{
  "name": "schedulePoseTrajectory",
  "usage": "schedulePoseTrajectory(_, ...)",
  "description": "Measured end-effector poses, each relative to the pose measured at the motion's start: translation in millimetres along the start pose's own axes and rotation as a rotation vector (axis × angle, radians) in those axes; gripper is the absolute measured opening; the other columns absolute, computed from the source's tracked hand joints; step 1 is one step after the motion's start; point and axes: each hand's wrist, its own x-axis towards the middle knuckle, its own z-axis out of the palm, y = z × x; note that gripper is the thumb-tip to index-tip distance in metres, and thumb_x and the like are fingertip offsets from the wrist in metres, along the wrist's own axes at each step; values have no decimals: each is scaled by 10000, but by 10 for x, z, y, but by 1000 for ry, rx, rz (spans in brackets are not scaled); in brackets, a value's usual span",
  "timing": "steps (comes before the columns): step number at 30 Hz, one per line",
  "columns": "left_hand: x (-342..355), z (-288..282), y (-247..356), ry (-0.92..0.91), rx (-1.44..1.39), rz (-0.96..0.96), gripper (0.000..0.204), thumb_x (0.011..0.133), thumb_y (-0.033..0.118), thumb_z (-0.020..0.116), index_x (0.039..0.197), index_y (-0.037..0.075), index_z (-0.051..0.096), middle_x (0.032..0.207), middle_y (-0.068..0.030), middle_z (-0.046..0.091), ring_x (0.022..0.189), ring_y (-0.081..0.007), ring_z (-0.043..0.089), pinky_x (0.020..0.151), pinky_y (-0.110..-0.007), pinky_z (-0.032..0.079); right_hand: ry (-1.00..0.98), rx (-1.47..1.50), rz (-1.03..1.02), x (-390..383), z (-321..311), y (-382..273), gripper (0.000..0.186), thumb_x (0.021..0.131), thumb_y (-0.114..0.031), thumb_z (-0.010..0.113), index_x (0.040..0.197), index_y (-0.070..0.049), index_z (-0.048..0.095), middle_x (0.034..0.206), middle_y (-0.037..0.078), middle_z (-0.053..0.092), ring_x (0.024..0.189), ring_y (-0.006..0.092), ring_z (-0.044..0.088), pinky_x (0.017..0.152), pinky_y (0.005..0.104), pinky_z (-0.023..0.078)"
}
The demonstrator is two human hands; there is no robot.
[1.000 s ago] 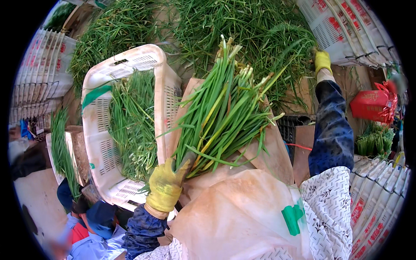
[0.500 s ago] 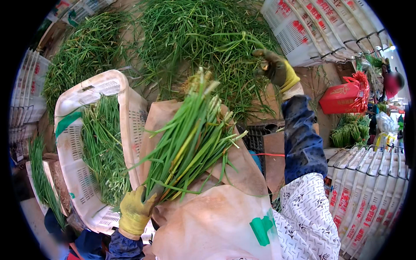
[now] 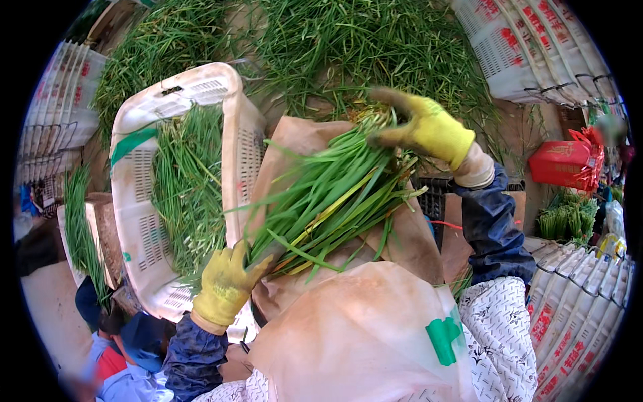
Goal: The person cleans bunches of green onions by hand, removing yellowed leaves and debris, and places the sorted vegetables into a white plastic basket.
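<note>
Left grip [image 3: 226,281] clamped on my greens [image 3: 335,194]; right grip [image 3: 432,130] apart at their root ends; crate [image 3: 232,161] just left.

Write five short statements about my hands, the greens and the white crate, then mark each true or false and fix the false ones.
1. The left hand grasps the near, leafy end of a bundle of long green stalks. True.
2. The right hand is at the bundle's far end, thumb and fingers apart. True.
3. Both hands are bare. False: both wear yellow gloves.
4. A white slotted crate stands left of the bundle. True.
5. The crate is empty. False: loose greens lie inside it.
</note>
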Motion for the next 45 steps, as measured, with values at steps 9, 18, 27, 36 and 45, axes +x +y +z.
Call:
schedulePoseTrajectory(9,-63,263,25,18,-230,-135,616,601,36,682,1191,154,551,1127,-158,576,861,-365,594,681,-428,492,350,-106,-118,-281,-316,23,356,821,-354,691,999,-46,681,775,88,658,722,204,632,630,301,493)
schedulePoseTrajectory(18,138,333,211,541,-969,-542,822,690,38,772,1405,6,368,1261,-129,571,1067,-204,575,914,-314,460,79,129,-341,12,718,-504,311,807,-263,689,983,-10,644,804,139,641,693,247,610,637,333,476)
schedulePoseTrajectory(27,-111,414,201,233,-972,-668,754,723,62,717,1398,22,383,1101,-152,648,946,-161,594,825,-299,486,-160,1671,-189,237,-184,465,409,912,-304,558,1166,16,567,546,-75,321,469,66,392,541,249,451)
schedulePoseTrajectory(36,-74,432,241,165,-826,-578,885,590,10,716,1404,72,374,1188,-241,570,997,-404,599,802,-385,518,111,-382,13,869,221,-426,826,747,-618,652,1322,-46,493,1316,199,513,1251,317,468,1032,366,382)
schedulePoseTrajectory(45,-153,528,239,329,-524,-304,856,497,102,760,1303,64,476,953,-181,578,757,-390,572,631,-431,468,-392,430,-144,1467,1061,-557,363,875,-355,626,907,0,692,827,55,644,777,139,574,746,279,446)
